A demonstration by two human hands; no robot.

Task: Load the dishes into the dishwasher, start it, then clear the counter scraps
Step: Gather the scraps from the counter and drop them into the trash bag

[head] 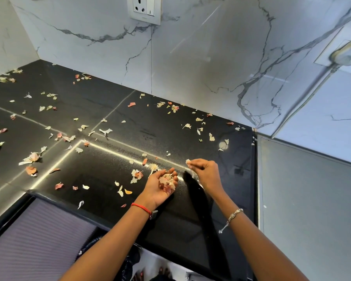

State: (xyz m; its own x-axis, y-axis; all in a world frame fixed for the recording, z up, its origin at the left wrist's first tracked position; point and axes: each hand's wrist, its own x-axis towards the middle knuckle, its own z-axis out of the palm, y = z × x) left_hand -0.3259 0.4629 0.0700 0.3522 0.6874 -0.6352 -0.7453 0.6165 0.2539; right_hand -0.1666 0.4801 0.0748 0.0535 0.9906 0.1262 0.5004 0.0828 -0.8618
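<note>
Several pale and pinkish peel scraps (31,158) lie scattered over the black stone counter (114,110). My left hand (159,190) is held palm up just above the counter's front part, cupped around a small heap of collected scraps (167,182). My right hand (206,172) hovers to its right, fingertips pinched on one white scrap (188,162). More loose scraps (137,175) lie just left of my left hand. No dishwasher or dishes are in view.
A white marble backsplash rises behind the counter, with a socket plate (145,9) at the top and a plugged-in adapter (345,54) with a cord at the right. A grey panel (304,195) adjoins the counter on the right. A ribbed surface (39,244) sits below the counter's front left edge.
</note>
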